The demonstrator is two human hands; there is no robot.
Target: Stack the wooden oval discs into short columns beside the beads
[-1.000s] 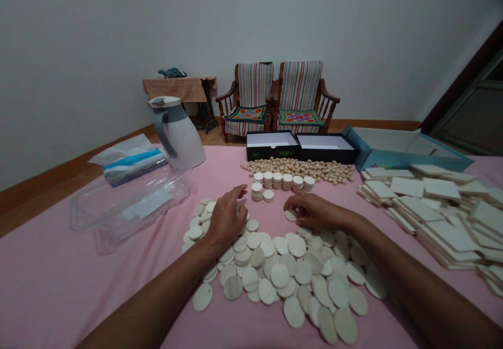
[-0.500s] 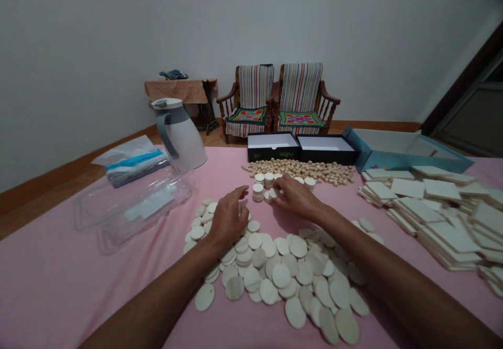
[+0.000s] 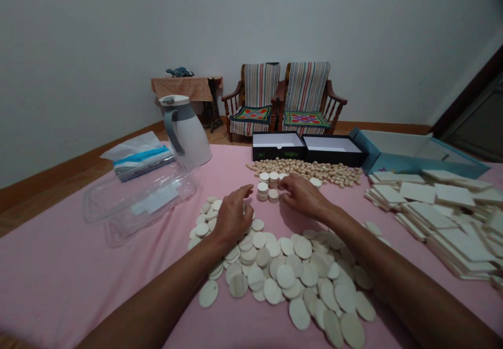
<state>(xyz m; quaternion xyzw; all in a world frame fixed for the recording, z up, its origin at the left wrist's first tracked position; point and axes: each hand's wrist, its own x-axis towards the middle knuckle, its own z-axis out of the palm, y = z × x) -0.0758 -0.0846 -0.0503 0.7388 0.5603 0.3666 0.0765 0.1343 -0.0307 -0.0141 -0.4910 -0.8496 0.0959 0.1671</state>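
My left hand hovers at the left edge of a heap of round wooden discs, thumb and fingers apart, nothing visible in it. Just beyond it stand small stacks of pale wooden discs, among them a front left stack and a shorter front right stack. My right hand is directly right of that shorter stack, its thumb and fingers parted and no disc visible between them. Its fingers partly hide the stacks of the back row.
Behind the stacks lie many small wooden beads, then two black boxes and a blue box. Rectangular wooden pieces are piled at right. At left are clear plastic trays, a tissue pack and a white jug.
My right hand has drawn back to the right from the shorter front stack, letting go of a disc there. My left hand keeps nearly the same place; the whole view has shifted slightly.
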